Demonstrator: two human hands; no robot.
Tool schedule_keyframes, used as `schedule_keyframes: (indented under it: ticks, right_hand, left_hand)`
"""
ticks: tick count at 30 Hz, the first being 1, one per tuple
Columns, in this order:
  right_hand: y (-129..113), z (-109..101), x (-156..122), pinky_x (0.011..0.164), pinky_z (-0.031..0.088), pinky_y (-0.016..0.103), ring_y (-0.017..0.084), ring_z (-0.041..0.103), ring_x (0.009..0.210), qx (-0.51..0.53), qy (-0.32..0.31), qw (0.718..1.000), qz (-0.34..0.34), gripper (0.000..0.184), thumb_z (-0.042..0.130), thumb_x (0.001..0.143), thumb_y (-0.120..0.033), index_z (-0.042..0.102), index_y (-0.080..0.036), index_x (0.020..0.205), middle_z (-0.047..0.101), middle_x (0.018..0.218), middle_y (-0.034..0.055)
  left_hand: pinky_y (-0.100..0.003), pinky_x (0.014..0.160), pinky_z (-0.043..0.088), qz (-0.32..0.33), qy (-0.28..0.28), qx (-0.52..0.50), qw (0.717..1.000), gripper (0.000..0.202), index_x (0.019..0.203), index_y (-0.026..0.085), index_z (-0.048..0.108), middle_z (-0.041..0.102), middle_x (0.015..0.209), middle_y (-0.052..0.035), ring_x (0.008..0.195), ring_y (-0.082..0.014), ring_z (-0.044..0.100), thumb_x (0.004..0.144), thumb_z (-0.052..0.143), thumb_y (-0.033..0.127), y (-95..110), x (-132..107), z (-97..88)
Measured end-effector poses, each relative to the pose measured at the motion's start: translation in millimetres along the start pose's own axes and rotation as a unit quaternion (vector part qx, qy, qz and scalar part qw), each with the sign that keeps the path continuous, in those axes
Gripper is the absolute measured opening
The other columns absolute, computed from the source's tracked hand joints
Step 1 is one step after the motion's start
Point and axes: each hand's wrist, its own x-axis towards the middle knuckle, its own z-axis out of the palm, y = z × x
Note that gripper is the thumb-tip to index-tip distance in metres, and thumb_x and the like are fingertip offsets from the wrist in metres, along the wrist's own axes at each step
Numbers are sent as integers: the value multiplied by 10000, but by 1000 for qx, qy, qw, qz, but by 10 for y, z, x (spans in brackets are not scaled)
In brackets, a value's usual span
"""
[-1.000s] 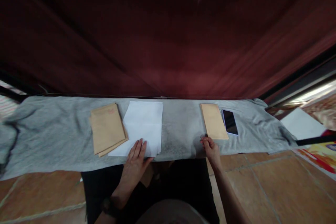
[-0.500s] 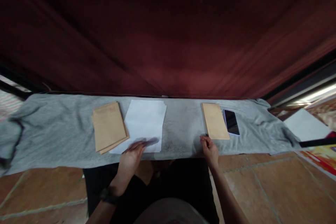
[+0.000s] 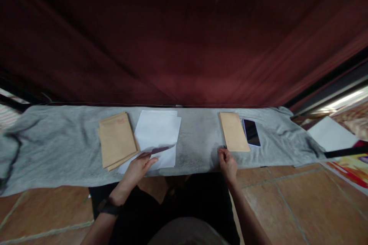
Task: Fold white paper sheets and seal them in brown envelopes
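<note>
My left hand (image 3: 137,168) pinches the near part of a sheet of white paper (image 3: 157,128) between thumb and fingers. The near part of that sheet looks bent up, with a dark shadow by it, above more white sheets (image 3: 170,157). Left of the paper lies a pile of brown envelopes (image 3: 117,139), touching the sheets' edge. My right hand (image 3: 229,164) rests on the cloth with curled fingers, beside the near left corner of a separate brown envelope (image 3: 234,132). Nothing shows in its fingers.
A phone (image 3: 252,133) lies right of the single envelope. Grey cloth (image 3: 198,138) covers the narrow surface, and a dark red curtain (image 3: 184,46) hangs behind it. On the right are a white sheet-like item (image 3: 332,134) and a colourful printed item (image 3: 350,172).
My left hand has drawn back slightly toward me and left, and its thumb now shows apart from the fingers. The top sheet's near part has bent up. My right hand stays in place.
</note>
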Motion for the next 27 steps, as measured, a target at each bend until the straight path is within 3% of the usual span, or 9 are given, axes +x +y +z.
schedule_keyframes:
  ticks: [5, 8, 10, 14, 16, 18, 20, 23, 27]
  right_hand:
    - [-23, -9, 13, 795, 495, 356, 257, 690, 887, 31, 3, 999, 21, 454, 408, 913, -515, 709, -197, 1034, 751, 991, 103]
    - [-130, 60, 9, 750, 523, 354, 248, 684, 846, 150, -40, 987, 40, 462, 465, 886, -571, 710, -199, 1010, 752, 952, 99]
    - [-256, 154, -2, 656, 537, 334, 234, 677, 778, 262, -90, 958, 72, 516, 497, 858, -637, 704, -193, 1018, 751, 932, 103]
    - [-546, 305, -13, 671, 568, 357, 233, 691, 768, 415, -168, 882, 148, 637, 594, 758, -739, 692, -184, 1054, 753, 952, 118]
    - [-655, 292, 6, 706, 576, 366, 234, 707, 789, 462, -201, 846, 175, 671, 568, 766, -766, 686, -189, 1088, 756, 972, 115]
    - [-707, 217, 44, 712, 571, 351, 231, 713, 798, 479, -217, 832, 178, 682, 500, 800, -784, 698, -186, 1059, 760, 934, 105]
    - [-688, 106, 93, 705, 556, 327, 232, 707, 812, 465, -207, 845, 163, 653, 507, 800, -771, 719, -177, 971, 759, 878, 91]
    - [-530, -60, 166, 697, 530, 303, 232, 688, 810, 407, -185, 883, 144, 512, 720, 682, -641, 735, -180, 905, 757, 852, 61]
    - [-215, -215, 250, 647, 503, 317, 220, 650, 694, 338, -148, 921, 127, 404, 749, 631, -573, 737, -210, 807, 731, 755, 43]
  left_hand:
    - [-258, 567, 427, -68, 78, -18, 994, 484, 593, 222, 501, 540, 566, 13, 583, -151, 543, 949, 455, 547, 163, 26, -22]
    - [-247, 580, 419, -67, 139, -17, 988, 457, 622, 214, 501, 542, 594, 11, 596, -137, 530, 986, 443, 483, 404, 75, 21]
    - [-256, 591, 419, -26, 158, -9, 987, 460, 617, 214, 485, 550, 620, -1, 609, -140, 543, 1006, 436, 456, 628, 150, 74]
    - [-278, 646, 452, 80, 115, 18, 990, 408, 704, 204, 559, 625, 706, -26, 696, -163, 612, 1034, 419, 397, 1161, 350, 273]
    - [-287, 654, 468, 110, 101, 32, 988, 383, 718, 202, 577, 642, 716, -29, 712, -170, 626, 1034, 433, 364, 1425, 426, 428]
    - [-298, 689, 489, 142, 83, 40, 986, 321, 751, 197, 602, 660, 742, -30, 747, -175, 643, 1020, 477, 320, 1657, 465, 604]
    - [-315, 737, 509, 183, 55, 41, 981, 225, 803, 196, 627, 670, 766, -25, 805, -187, 660, 989, 550, 296, 1841, 466, 773]
    - [-335, 770, 528, 241, 2, 29, 970, 177, 865, 193, 642, 697, 862, -34, 881, -200, 666, 948, 624, 348, 1995, 428, 945]
    - [-364, 811, 540, 232, 0, -29, 972, 289, 873, 205, 636, 708, 916, -37, 901, -207, 659, 954, 576, 475, 1877, 427, 968]
